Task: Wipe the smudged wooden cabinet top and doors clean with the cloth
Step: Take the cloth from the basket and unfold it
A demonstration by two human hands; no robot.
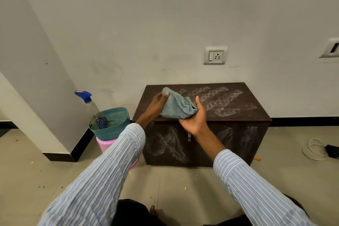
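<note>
A low dark wooden cabinet (244,113) stands against the wall, its top covered in white smudges on the right half and its two doors (165,145) streaked white too. A grey-green cloth (175,106) is held bunched above the cabinet's front left part. My left hand (158,103) pinches its upper left corner with thumb on top. My right hand (195,118) lies palm up under the cloth's right end, thumb raised, fingers partly hidden by the fabric.
A teal basket (117,126) with a spray bottle (91,106) in it sits on a pink stool (107,146) left of the cabinet. A wall socket (215,55) is above. A white cable and black adapter (332,150) lie on the floor at right.
</note>
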